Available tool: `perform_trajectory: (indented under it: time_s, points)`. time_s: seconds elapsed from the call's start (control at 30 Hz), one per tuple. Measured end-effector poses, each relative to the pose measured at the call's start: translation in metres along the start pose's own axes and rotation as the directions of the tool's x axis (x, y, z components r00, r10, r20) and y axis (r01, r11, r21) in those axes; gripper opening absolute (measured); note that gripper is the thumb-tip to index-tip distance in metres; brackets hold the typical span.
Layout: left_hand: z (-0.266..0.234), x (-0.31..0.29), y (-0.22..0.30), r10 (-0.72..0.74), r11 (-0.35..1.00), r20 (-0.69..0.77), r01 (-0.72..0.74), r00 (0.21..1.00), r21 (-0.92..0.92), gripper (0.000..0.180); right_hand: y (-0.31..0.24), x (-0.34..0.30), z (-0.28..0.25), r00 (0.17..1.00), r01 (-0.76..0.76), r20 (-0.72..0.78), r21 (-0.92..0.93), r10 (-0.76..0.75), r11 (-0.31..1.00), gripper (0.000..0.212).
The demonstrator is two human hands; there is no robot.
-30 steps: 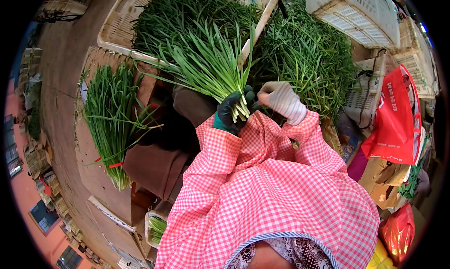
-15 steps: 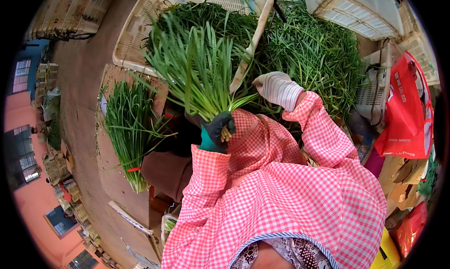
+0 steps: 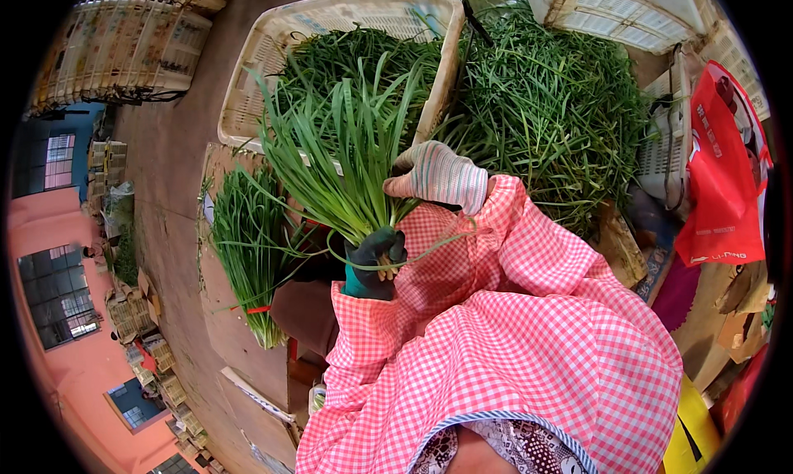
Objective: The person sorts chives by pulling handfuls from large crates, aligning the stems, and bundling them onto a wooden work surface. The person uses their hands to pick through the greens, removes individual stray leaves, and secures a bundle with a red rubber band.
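My left hand (image 3: 373, 261), in a dark and green glove, is closed around the pale stem ends of a bunch of chives (image 3: 343, 164). The long green leaves fan up and away from it. My right hand (image 3: 439, 175), in a striped knit glove, is closed at the right edge of the bunch, just above the left hand; its fingertips are partly hidden among the leaves. One loose stalk (image 3: 438, 251) curves out to the right from the left hand. A tied bundle of chives (image 3: 256, 251) with a red band (image 3: 258, 310) lies on a brown board to the left.
Ahead stands a white plastic crate (image 3: 234, 115) holding more chives. A large heap of loose chives (image 3: 545, 119) spreads to its right. Farther right are another crate (image 3: 661, 131) and a red bag (image 3: 717, 177). Stacked crates (image 3: 124, 49) stand at the far left.
My right hand has moved left and down, from beside the bunch onto its right edge. The left hand still grips the stems. The view has shifted slightly.
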State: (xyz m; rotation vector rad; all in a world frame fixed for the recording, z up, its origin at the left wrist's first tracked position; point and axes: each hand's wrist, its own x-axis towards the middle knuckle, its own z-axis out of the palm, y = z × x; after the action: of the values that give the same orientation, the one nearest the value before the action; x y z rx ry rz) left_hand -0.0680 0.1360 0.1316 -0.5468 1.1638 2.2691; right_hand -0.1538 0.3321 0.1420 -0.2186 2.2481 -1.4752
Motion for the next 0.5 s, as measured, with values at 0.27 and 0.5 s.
perform_trajectory:
  time_s: [0.27, 0.5]
  points:
    - [-0.057, -0.005, -0.022, 0.106, 0.989, 0.319, -0.068, 0.942, -0.129, 0.027, 0.017, -0.017, -0.005, 0.956, 0.056, -0.292, 0.292, 0.033, 0.955, 0.024]
    - [-0.054, -0.005, -0.016, 0.059, 0.941, 0.111, -0.018, 0.992, -0.338, 0.017, 0.059, -0.065, -0.097, 0.791, -0.078, -0.561, 0.307, 0.246, 0.948, 0.016]
